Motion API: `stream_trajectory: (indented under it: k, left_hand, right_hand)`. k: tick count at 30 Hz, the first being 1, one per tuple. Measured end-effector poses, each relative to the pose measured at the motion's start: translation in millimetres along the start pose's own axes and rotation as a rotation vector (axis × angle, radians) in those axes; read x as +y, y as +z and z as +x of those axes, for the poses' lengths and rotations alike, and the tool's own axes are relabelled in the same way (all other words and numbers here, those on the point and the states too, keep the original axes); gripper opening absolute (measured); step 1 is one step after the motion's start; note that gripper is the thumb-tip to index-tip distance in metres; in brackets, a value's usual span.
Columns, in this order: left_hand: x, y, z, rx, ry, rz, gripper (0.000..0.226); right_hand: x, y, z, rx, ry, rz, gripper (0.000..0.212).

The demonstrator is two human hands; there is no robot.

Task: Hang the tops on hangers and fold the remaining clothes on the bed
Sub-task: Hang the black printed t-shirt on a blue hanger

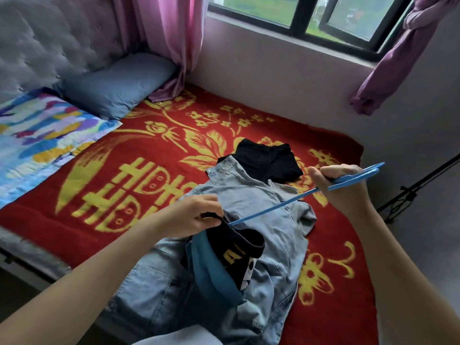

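My left hand (196,215) pinches the neck edge of a black top (239,247) with yellow lettering and a blue inner layer. A blue plastic hanger (286,201) is gripped near its hook by my right hand (341,188), and its long arm points down into the opening of the black top. Under both lies a pile of light blue denim clothes (271,245) on the bed. A folded black garment (266,160) lies just beyond the denim.
The bed carries a red blanket (149,170) with yellow flowers. A grey-blue pillow (119,83) and a colourful patterned pillow (37,128) lie at the headboard. Pink curtains (171,41) and a window are behind; a black stand (410,192) is at the right.
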State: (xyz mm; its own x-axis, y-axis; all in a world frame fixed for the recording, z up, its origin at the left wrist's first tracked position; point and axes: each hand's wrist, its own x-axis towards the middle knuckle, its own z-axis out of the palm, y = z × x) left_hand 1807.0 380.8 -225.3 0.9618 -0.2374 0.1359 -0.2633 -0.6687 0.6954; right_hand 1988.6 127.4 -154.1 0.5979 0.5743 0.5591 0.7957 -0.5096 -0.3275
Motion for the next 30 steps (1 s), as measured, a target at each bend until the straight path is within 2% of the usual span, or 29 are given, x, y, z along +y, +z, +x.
stream_trajectory:
  k: [5, 8, 11, 13, 16, 19, 22, 25, 30]
  left_hand:
    - [15, -27, 19, 0.079, -0.017, -0.098, 0.006]
    - [31, -54, 39, 0.084, 0.004, -0.08, 0.015]
    - [51, -76, 57, 0.103, 0.045, -0.036, 0.011]
    - [63, -91, 62, 0.184, 0.083, 0.017, 0.005]
    - [78, -122, 65, 0.32, 0.202, 0.203, 0.017]
    - [78, -141, 58, 0.359, 0.253, 0.364, 0.023]
    - [66, -135, 45, 0.302, 0.207, 0.405, 0.027]
    - [34, -116, 25, 0.229, 0.089, 0.315, 0.013]
    - [-16, -90, -17, 0.361, -0.173, -0.004, 0.035]
  right_hand:
    - [-4, 22, 10, -0.007, 0.193, 0.264, 0.054]
    - [-21, 43, 15, -0.045, 0.226, 0.273, 0.06]
    - [-44, 50, 26, 0.119, 0.386, 0.287, 0.051]
    - [-47, 53, 32, 0.243, 0.504, 0.354, 0.05]
    - [-39, 46, 38, 0.446, 0.604, 0.547, 0.058]
    - [-34, 41, 41, 0.587, 0.671, 0.661, 0.063]
    - [-41, 53, 29, 0.515, 0.703, 0.619, 0.06]
    - [-42, 65, 9, 0.424, 0.665, 0.479, 0.056]
    - [-36, 62, -6, 0.377, 0.621, 0.287, 0.061]
